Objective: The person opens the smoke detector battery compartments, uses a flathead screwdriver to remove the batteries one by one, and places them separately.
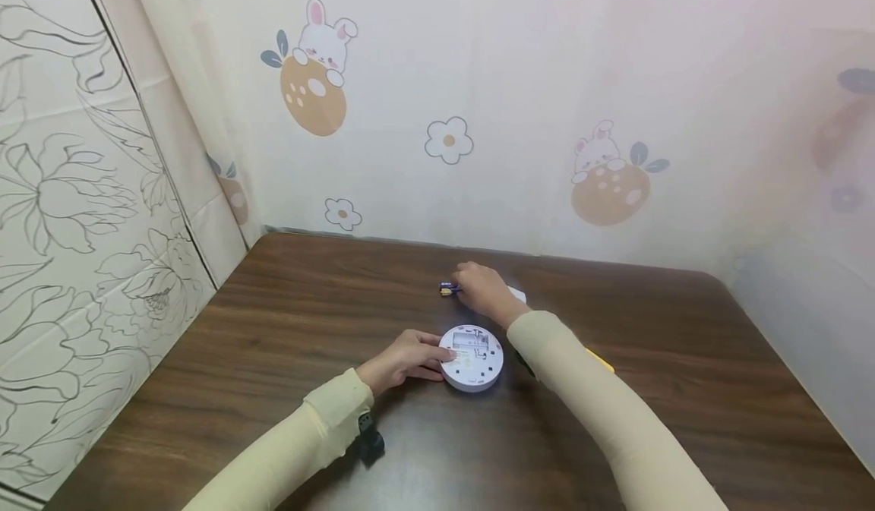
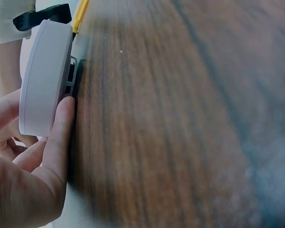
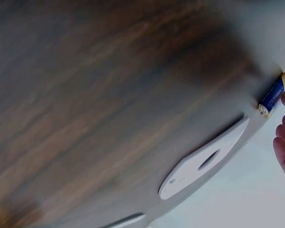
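My left hand grips the near-left side of a round white device, thumb on its top face and fingers at its side. A rectangular battery compartment and small slots show on that face. In the left wrist view the device appears side-on, with fingers around its lower end. Farther back, my right hand bends down at blue-and-yellow batteries lying on the table. In the right wrist view its thumb overlaps a battery; whether it pinches one is hidden.
A white plate with an oval hole lies near the right hand, its corner showing behind the wrist. Another white edge is partly in view. A slim yellow object lies beside the right forearm. A patterned curtain borders the brown table.
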Demonstrator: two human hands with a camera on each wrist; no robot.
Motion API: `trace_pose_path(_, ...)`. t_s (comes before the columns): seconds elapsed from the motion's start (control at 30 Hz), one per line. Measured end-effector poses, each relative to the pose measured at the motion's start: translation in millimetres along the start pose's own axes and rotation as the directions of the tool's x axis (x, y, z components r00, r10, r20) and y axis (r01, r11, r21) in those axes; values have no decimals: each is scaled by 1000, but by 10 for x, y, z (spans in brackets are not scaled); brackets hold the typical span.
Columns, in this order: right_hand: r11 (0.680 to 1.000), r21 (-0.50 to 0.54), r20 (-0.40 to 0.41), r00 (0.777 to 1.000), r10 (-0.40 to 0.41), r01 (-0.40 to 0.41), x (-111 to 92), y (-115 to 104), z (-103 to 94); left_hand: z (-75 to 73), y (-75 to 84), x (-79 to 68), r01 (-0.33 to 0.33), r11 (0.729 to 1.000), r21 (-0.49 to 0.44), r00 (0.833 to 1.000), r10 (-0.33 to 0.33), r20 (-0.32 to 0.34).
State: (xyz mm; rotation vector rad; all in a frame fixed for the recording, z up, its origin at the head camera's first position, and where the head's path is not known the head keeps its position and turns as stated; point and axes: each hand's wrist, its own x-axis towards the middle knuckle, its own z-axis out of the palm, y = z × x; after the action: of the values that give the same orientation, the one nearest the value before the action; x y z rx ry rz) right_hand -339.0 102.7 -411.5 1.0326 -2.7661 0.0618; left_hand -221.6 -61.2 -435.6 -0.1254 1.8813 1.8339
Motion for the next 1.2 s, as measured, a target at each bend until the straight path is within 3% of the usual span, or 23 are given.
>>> trace_pose_path(0.4,998,-20,-5,998,66,-67,-138,227,-145,-15,39,-13,-16,1000,5,999,16,-41)
trace_pose_path(0.5,993,-38,27,994,111,-110,-200,339,-140,-6,34,-20,-27,999,18,998,28,-49)
trace_pose_path(0.6,980,-23,95,976,198,-196,-259,475,-71,6,26,-30,-32,998,54,998,35,-57)
trace_pose_path(0.7,953,52,187,940,285,-299,-325,599,20,30,14,-42,-36,995,96,997,42,-61)
trace_pose_path(0.87,903,187,261,906,332,-386,-425,708,96,91,9,-101,-28,990,141,998,36,-58)
trace_pose_path(1.2,906,265,201,938,282,-330,-501,669,21,176,43,-257,-34,980,197,997,47,-65)
